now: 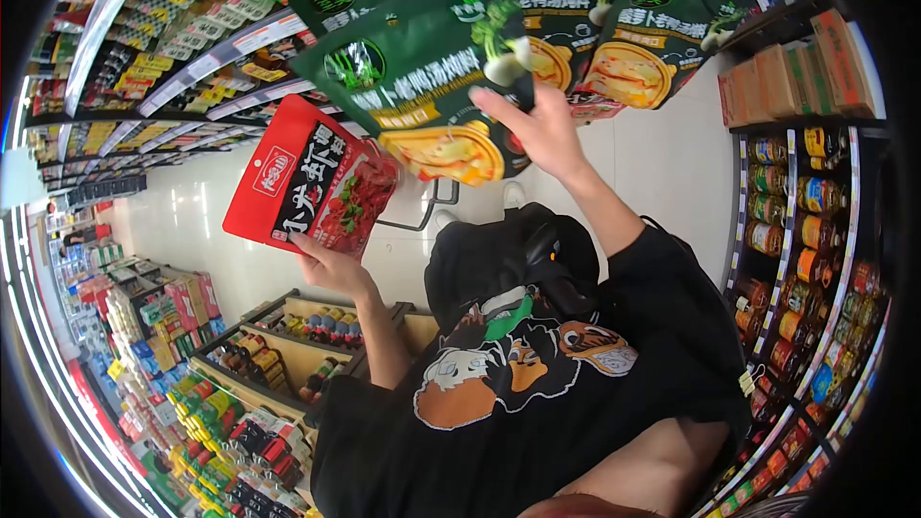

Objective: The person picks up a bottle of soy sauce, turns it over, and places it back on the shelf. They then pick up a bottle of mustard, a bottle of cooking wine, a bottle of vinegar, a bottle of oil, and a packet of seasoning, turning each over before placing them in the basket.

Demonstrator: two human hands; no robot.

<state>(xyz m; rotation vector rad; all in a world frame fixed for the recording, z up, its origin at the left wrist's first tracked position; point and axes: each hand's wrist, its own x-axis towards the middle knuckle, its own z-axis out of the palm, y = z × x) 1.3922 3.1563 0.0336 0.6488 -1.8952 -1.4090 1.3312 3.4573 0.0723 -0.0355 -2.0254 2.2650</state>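
Note:
My left hand (333, 267) grips the lower edge of a red seasoning pouch (317, 177) with large dark lettering and a picture of a crayfish dish. The pouch is tilted, its front facing up at me. My right hand (542, 134) is closed on the right side of a dark green soup-seasoning pouch (422, 86), thumb across its front. That pouch shows a white radish and a bowl of soup, and it is slightly blurred. Just behind it are more green pouches of the same kind, one green pouch (638, 43) at the right. My right fingers are hidden behind the pouch.
Tall shelves of packets (182, 24) stand at the left. At the right a rack of jars (801, 221) has cardboard boxes (796, 77) on top. A wooden bottle rack (278, 355) is at lower left. Pale tiled floor (662, 163) lies between.

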